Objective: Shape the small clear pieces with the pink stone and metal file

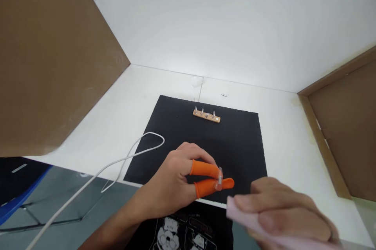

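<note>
Orange finger covers sit on the thumb and index finger of my left hand (188,175), which pinches a small clear plastic piece (219,179) above the front of a black mat (176,124). My right hand (282,211), slightly blurred, is closed on a pale pink strip (249,218) at the lower right, its end pointing toward the clear piece without touching it. Farther back on the mat lies a narrow wooden strip (202,115) with several small clear pieces standing on it.
A white cable (117,160) loops over the mat's left edge. Behind the mat are a small metallic pin (224,95) and a whitish translucent item (196,81). Brown panels (58,66) flank the white table (102,113), with a white wall behind.
</note>
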### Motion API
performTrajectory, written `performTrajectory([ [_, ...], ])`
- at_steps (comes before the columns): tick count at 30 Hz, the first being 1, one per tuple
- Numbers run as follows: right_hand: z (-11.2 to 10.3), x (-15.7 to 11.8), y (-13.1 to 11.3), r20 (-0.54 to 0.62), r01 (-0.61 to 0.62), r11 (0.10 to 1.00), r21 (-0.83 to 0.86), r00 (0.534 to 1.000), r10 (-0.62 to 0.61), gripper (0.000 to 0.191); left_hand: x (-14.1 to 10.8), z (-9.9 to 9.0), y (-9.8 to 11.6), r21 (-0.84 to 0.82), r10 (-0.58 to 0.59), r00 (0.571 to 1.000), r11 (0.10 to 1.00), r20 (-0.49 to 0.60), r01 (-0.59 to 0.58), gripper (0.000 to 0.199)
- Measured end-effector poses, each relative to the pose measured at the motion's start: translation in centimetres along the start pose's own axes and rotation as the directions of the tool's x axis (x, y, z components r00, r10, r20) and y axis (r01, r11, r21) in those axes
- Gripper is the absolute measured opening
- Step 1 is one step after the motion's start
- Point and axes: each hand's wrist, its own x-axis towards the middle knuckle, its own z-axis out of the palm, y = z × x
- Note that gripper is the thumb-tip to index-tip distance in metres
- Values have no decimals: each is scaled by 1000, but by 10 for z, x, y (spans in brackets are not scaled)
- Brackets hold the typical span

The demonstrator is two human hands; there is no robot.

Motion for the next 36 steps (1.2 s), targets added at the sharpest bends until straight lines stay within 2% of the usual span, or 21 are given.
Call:
performTrajectory([
  [4,-8,-9,6,-226,-70,997,-28,972,62,30,-3,1,2,-6,-8,1000,1000,14,8,13],
  [5,-8,-9,6,-224,-56,998,-32,973,47,28,-3,2,2,-6,-8,1000,1000,12,8,13],
  [8,2,1,-1,-81,14,999,-39,997,-17,14,-2,3,3,10,15,1000,1000,-9,-15,12],
  [10,8,6,-6,-56,32,999,-42,998,-34,7,-1,4,3,26,37,999,999,-18,-36,12],
  [12,9,4,-5,-114,3,998,-58,993,-9,7,-1,4,4,34,51,999,998,-15,-51,11],
  [13,6,0,-3,-121,-2,998,-61,993,-6,11,-2,3,4,34,52,999,998,-12,-51,11],
  [18,-12,-26,12,-306,-63,998,8,950,62,37,-9,2,5,23,-32,999,999,-20,32,13],
  [20,-13,-27,11,-248,-58,998,-3,967,55,37,-9,2,6,13,-63,998,998,-20,63,13],
  [24,-11,-20,7,-105,-67,997,-23,992,65,24,-7,2,9,8,-110,994,994,-24,110,13],
  [31,-26,-25,15,-261,-45,997,62,964,60,41,-8,4,16,-29,-149,989,988,8,150,17],
  [33,-20,-18,10,-206,-25,999,37,978,32,33,-8,4,16,-29,-137,990,990,15,137,16],
  [36,-5,-1,-3,-46,22,999,36,999,-20,14,-7,5,14,-14,-109,994,994,11,109,13],
])
